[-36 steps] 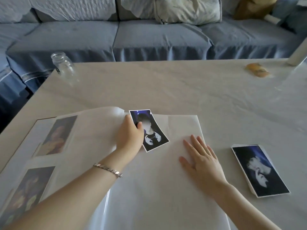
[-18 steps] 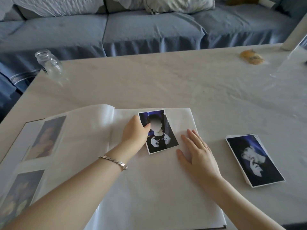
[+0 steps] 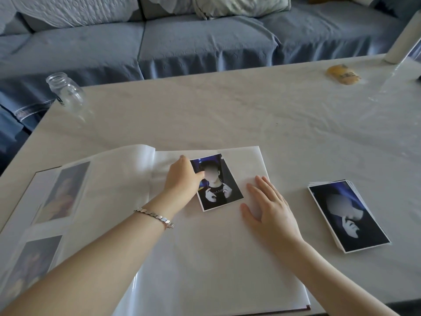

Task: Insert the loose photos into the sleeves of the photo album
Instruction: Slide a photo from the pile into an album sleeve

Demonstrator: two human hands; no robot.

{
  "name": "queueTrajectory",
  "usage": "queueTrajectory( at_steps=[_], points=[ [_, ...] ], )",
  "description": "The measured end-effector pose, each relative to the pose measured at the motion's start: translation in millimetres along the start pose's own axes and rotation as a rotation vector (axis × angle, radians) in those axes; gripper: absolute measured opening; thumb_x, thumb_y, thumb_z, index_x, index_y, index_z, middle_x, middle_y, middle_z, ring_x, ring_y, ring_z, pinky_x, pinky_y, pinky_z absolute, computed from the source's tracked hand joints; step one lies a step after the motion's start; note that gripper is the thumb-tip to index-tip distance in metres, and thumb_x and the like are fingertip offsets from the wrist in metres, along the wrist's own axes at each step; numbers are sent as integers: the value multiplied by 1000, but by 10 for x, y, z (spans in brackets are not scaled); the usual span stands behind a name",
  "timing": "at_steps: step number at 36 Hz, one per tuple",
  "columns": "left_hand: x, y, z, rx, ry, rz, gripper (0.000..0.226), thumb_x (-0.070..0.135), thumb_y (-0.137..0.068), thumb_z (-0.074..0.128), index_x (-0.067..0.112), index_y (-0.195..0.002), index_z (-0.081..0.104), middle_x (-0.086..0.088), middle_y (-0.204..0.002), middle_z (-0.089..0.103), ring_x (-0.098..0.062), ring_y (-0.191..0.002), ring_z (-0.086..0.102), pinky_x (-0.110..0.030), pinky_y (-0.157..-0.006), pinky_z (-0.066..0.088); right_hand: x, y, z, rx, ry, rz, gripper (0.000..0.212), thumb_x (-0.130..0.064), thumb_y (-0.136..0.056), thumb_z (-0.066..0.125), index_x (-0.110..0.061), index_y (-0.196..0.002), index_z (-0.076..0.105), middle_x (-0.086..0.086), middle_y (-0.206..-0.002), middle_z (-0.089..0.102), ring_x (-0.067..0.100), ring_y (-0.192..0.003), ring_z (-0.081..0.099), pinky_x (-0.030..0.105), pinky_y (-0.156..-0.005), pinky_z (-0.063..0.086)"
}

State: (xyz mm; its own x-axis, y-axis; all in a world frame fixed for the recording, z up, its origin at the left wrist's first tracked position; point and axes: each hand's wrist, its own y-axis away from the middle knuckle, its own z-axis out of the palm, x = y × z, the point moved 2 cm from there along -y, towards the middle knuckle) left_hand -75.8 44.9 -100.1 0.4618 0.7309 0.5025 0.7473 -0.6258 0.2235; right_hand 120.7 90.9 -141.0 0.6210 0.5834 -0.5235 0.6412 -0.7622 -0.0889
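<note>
So, with two prints [image 3: 66, 192] sleeved on the left page of the open white photo album [image 3: 205, 270], the left hand [image 3: 182, 181] pinches a dark portrait photo [image 3: 219, 190] against the blank right page, the right hand [image 3: 271, 213] lies flat beside it, and a stack of loose photos [image 3: 348, 215] waits nearby.

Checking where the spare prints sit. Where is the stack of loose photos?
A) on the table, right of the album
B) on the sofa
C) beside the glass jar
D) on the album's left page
A: the stack of loose photos lies on the table, right of the open album.
</note>
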Motion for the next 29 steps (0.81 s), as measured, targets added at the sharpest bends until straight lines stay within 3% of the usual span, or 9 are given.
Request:
queueTrajectory(
  at_steps=[2, 6, 12, 14, 18, 22, 25, 27, 29],
  points=[
    [-13, -25, -4, -9, -3, 5, 23, 22, -87, 63, 7, -91, 46, -11, -93, 55, -26, -78, 49, -29, -58, 33, 3, -4, 3, -1, -4, 2, 61, -49, -81, 39, -21, -134, 51, -4, -152, 29, 8, -142, 17, 17, -107, 12],
    [-39, -44, -29, -11, 29, 28, 23, 21, -86, 64, 8, -85, 44, -4, -79, 49, -25, -73, 49, -25, -47, 27, 15, -10, 12, -3, -8, 3, 61, -49, -81, 39, -21, -134, 51, -5, -152, 29, 8, -142, 16, 17, -107, 12],
    [22, -48, 54, -25, 100, 139, 18, 19, -86, 64, 9, -85, 49, -1, -74, 51, -25, -72, 52, -30, -60, 38, -1, -14, -3, -1, -19, 12, 59, -48, -81, 42, -19, -132, 53, -3, -151, 32, 11, -142, 20, 20, -107, 17],
    [106, -45, 83, -16, 84, 177, 19, 20, -87, 62, 8, -95, 50, -2, -79, 52, -25, -77, 51, -29, -64, 36, 0, -11, -2, 5, -37, 14, 57, -46, -81, 45, -19, -130, 55, -1, -149, 35, 13, -141, 23, 22, -107, 18],
    [282, 4, 166, -39, 49, 236, 12, 19, -89, 57, 8, -95, 55, 0, -77, 54, -25, -78, 52, -27, -59, 34, 10, -6, -19, 30, -67, 19, 48, -37, -87, 57, -19, -131, 53, -1, -151, 31, 10, -141, 19, 21, -108, 19],
    [337, 79, 203, -61, -88, 187, 11, 14, -91, 51, 4, -94, 53, -14, -106, 58, -31, -91, 54, -31, -71, 37, 27, -8, -21, 42, -74, 23, 47, -29, -87, 61, -19, -132, 52, -2, -152, 28, 9, -141, 17, 19, -107, 17],
    [245, 128, 162, -100, -74, 113, 20, 6, -86, 58, 10, -73, 44, -13, -91, 58, -28, -79, 50, -28, -64, 36, 32, -3, -29, 81, -76, 62, 46, -28, -87, 61, -16, -131, 52, 0, -151, 31, 13, -140, 21, 21, -106, 21],
    [169, 124, 120, -88, -6, 87, 14, 5, -83, 62, 9, -76, 51, -14, -89, 63, -29, -77, 53, -30, -63, 40, 32, -2, -40, 90, -70, 92, 47, -29, -88, 59, -15, -132, 49, 0, -151, 30, 13, -139, 22, 21, -106, 23],
    [125, 113, 93, -77, 125, 29, 12, 3, -80, 66, 12, -82, 58, -16, -95, 67, -31, -82, 60, -35, -74, 51, 29, -5, -46, 76, -68, 100, 49, -30, -89, 57, -15, -135, 46, -2, -151, 28, 11, -139, 20, 18, -104, 21]
  ],
)
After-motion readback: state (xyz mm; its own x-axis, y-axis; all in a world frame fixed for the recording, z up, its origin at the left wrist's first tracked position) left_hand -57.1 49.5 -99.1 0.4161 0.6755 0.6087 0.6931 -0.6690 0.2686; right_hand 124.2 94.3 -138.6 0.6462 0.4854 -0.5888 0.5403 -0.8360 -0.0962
